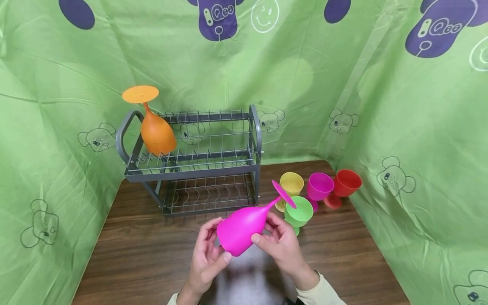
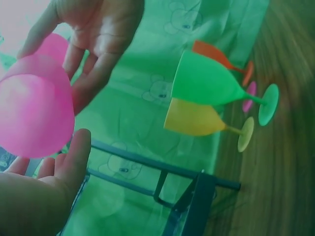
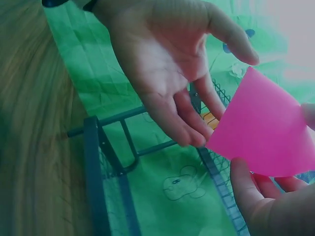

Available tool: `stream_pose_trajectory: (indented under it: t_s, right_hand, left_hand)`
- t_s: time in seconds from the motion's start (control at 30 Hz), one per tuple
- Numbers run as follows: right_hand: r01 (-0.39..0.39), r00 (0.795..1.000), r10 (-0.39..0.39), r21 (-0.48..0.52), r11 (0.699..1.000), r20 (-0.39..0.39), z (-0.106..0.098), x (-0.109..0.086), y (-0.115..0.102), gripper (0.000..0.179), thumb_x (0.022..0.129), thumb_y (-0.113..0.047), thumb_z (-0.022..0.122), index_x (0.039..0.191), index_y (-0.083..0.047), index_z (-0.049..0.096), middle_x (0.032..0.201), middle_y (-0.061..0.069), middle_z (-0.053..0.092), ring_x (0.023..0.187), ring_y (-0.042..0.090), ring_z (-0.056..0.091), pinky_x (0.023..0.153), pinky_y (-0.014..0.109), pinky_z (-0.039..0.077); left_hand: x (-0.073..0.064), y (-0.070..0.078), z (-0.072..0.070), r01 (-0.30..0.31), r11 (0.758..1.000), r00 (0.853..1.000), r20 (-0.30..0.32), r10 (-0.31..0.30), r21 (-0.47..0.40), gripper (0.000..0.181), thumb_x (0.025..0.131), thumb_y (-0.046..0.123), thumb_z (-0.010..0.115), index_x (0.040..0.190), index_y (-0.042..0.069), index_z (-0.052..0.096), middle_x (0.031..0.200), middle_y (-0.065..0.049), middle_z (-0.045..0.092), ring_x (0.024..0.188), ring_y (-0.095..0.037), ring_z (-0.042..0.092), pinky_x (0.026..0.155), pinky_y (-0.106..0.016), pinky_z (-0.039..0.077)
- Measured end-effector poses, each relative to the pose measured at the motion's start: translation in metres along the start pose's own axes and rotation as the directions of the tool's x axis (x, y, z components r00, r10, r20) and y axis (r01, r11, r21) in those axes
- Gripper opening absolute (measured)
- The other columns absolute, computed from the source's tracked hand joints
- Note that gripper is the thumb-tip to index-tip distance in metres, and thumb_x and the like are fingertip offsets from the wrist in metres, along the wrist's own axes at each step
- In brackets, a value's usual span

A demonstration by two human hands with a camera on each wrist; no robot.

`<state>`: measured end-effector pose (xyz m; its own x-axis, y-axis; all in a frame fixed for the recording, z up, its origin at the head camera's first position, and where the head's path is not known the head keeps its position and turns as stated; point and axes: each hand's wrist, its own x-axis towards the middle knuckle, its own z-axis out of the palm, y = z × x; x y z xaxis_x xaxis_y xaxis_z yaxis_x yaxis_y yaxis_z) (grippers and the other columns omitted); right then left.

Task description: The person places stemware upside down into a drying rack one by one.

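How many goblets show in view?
6: orange goblet on the rack; pink goblet between left hand and right hand; yellow goblet, green goblet, magenta goblet, red goblet on the table. None seems hidden.

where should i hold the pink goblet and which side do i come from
The pink goblet is probably best gripped on its bowl, where it tapers toward the stem, from the right, curling round it. It is tilted, thin stem and foot toward the upper right in the head view, rim toward the left hand; the broad bowl offers more surface than the stem.

Six goblets [image 1: 242, 230], one rack [image 1: 206, 170], two hands [image 1: 283, 245]
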<state>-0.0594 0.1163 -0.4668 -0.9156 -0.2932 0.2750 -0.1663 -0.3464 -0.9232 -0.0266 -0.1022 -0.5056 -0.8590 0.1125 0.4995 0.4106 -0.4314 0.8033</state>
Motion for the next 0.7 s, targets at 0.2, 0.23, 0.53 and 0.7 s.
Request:
stream_pose_trajectory:
  t_s: [0.2,0.23,0.53,0.7]
  right_hand:
    - [0.019,0.999,-0.015,-0.099,0.995,0.042,0.000,0.022,-0.022,0.058,0.089,0.005,0.079,0.141,0.009,0.054,0.131,0.004,0.068,0.114,0.016,0.070,0.095,0.038,0.065]
    - [0.022,0.999,-0.016,-0.114,0.993,0.046,-0.001,0.026,-0.026,0.059,0.089,0.004,0.079,0.141,0.008,0.054,0.131,0.005,0.068,0.114,0.017,0.070,0.094,0.038,0.065]
    - [0.028,0.996,-0.005,-0.275,0.961,0.084,0.009,0.062,-0.066,0.058,0.086,-0.004,0.085,0.137,-0.003,0.060,0.129,0.015,0.067,0.116,0.024,0.070,0.095,0.041,0.065]
    - [0.050,0.993,-0.010,-0.343,0.938,0.119,0.022,0.086,-0.090,0.059,0.085,-0.006,0.086,0.138,-0.007,0.061,0.132,0.014,0.069,0.115,0.026,0.072,0.094,0.042,0.065]
  left_hand:
    - [0.003,0.011,-0.013,-0.026,0.995,0.999,-0.035,0.029,0.092,0.072,0.085,-0.023,0.054,0.151,-0.020,0.024,0.152,-0.025,0.043,0.137,-0.024,0.050,0.101,-0.035,0.062]
    - [0.003,0.013,-0.016,-0.020,0.993,0.999,-0.044,0.025,0.112,0.071,0.085,-0.023,0.054,0.150,-0.020,0.025,0.152,-0.026,0.044,0.137,-0.024,0.050,0.101,-0.035,0.062]
    - [0.009,0.030,-0.041,0.163,0.948,0.954,-0.289,-0.080,0.274,0.061,0.092,-0.018,0.058,0.148,-0.014,0.035,0.145,-0.012,0.051,0.130,-0.023,0.055,0.101,-0.030,0.060]
    - [0.011,0.035,-0.065,0.159,0.931,0.906,-0.424,-0.004,0.329,0.057,0.093,-0.019,0.058,0.146,-0.013,0.040,0.140,-0.015,0.053,0.126,-0.026,0.057,0.100,-0.023,0.058]
